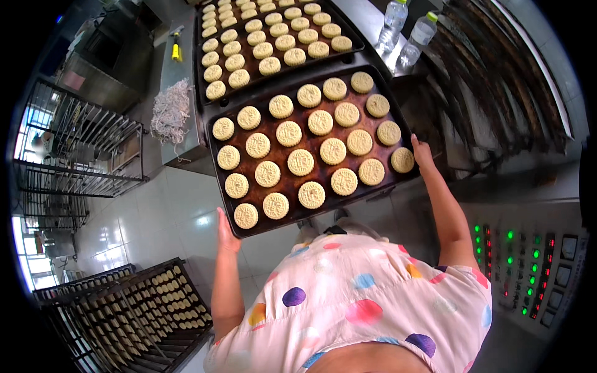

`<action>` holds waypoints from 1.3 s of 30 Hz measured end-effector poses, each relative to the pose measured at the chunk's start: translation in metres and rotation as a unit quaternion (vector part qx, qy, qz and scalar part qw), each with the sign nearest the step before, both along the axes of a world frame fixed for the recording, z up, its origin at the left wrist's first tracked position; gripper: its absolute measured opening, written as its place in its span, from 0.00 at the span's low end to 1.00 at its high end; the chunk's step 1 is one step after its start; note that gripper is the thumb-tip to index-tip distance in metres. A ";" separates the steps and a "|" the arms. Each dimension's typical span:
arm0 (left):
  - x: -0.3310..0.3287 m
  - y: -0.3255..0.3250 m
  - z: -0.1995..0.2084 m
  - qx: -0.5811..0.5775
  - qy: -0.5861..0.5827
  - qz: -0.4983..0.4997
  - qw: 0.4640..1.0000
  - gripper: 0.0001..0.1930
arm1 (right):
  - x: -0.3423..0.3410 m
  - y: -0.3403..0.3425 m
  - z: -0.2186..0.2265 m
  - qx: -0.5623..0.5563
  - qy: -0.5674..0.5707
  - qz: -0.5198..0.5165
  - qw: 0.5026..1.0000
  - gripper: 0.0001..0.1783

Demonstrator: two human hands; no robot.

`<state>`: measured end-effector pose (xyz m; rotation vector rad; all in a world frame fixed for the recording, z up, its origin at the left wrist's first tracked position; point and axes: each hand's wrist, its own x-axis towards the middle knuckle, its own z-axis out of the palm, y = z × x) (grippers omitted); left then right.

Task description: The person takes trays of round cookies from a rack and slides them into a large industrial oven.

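Currently, the left hand (227,234) and right hand (423,155) grip 1 tray (314,142) of cookies (300,162) at opposite sides, fingers partly hidden, just beside the far tray (249,55); advise holding both sides level.

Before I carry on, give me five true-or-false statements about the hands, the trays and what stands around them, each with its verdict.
1. The left hand and right hand hold the near tray at opposite sides. True.
2. The near tray carries nothing. False: it bears rows of round biscuits, spaced apart.
3. A tangle of pale string lies on the metal counter to the left. True.
4. The caps on the two bottles are red. False: the clear bottles have yellow-green caps.
5. The control panel at the right shows green and red lights. True.
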<state>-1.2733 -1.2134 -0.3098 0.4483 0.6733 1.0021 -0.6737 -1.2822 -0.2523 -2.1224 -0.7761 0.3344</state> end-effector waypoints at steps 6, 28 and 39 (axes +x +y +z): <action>0.013 -0.014 -0.015 -0.072 0.056 0.119 0.989 0.31 | 0.004 0.009 -0.009 0.013 0.067 0.030 0.997 0.34; 0.022 0.003 0.009 -0.107 0.110 0.132 0.979 0.31 | -0.127 0.058 0.087 -0.054 -0.363 0.400 0.840 0.38; 0.020 0.007 0.012 -0.119 0.128 0.129 0.976 0.31 | -0.132 0.080 0.079 -0.133 -0.456 0.439 0.763 0.32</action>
